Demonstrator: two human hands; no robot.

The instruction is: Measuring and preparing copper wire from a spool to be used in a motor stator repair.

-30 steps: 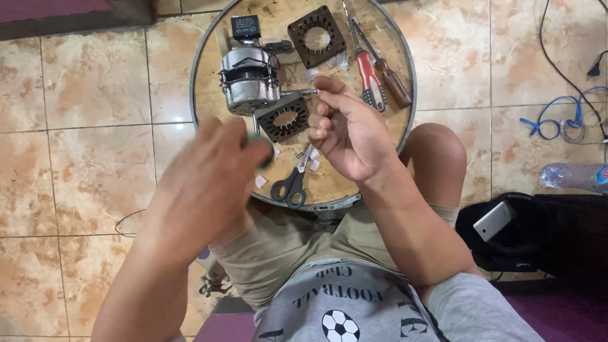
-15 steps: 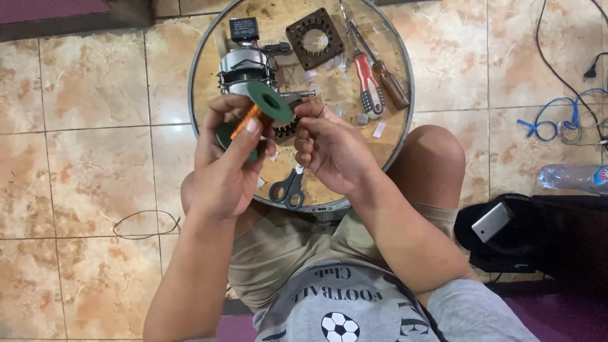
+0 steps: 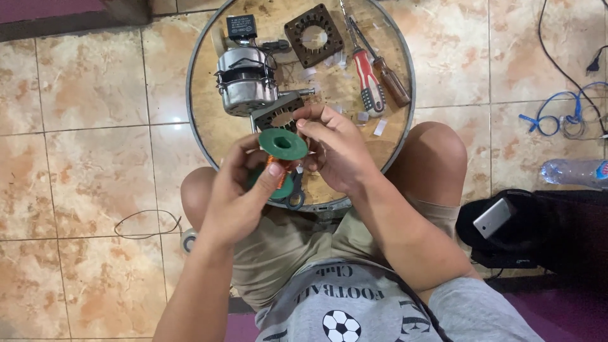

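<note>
Head view: both hands' fingers grip a green spool (image 3: 282, 144) above motor (image 3: 246, 81), scissors (image 3: 294, 197).

Green spool (image 3: 282, 144), copper wire (image 3: 276, 174); red-handled screwdriver (image 3: 367, 79); silver motor (image 3: 246, 81); beige marbled tiles (image 3: 82, 145).

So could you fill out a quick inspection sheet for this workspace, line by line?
Surface: round wooden tray with a metal rim, set on a tiled floor.
Job's things: green spool wound with copper wire, held over the tray.
Clutter: grey electric motor, square metal core, second core, red-handled tool, brown-handled screwdriver, scissors partly hidden.
Grips: left hand closed around the spool; right hand pinching at its top flange.
Cables: blue cable bundle and a black lead at right; thin wire loop on the floor at left.
Surroundings: plastic bottle, phone on a black bag.
</note>
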